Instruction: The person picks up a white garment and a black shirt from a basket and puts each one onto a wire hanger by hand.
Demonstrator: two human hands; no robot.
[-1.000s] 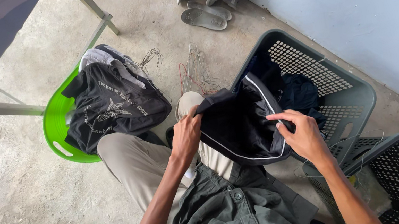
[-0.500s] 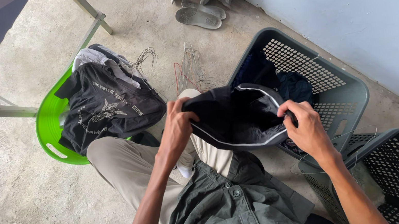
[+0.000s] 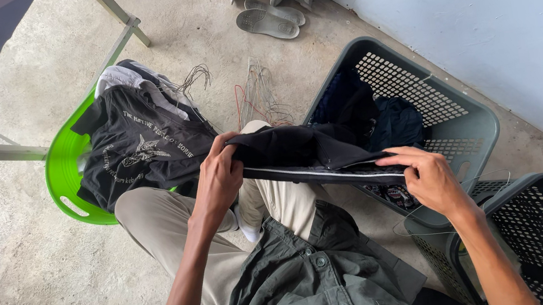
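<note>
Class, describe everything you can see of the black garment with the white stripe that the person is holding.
The black garment looks like soft, thin fabric with a narrow white stripe along its lower edge. It is pulled out nearly flat and level between the left hand, which grips its left end, and the right hand, which pinches its right end. It hangs above the person's beige trousers, beside the grey laundry basket. What kind of garment it is cannot be told.

Grey basket (image 3: 472,118) and green tub (image 3: 63,182) flank the knees.

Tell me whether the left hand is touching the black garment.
Touching. The head view shows the left hand pinching one end of the black garment.
</note>
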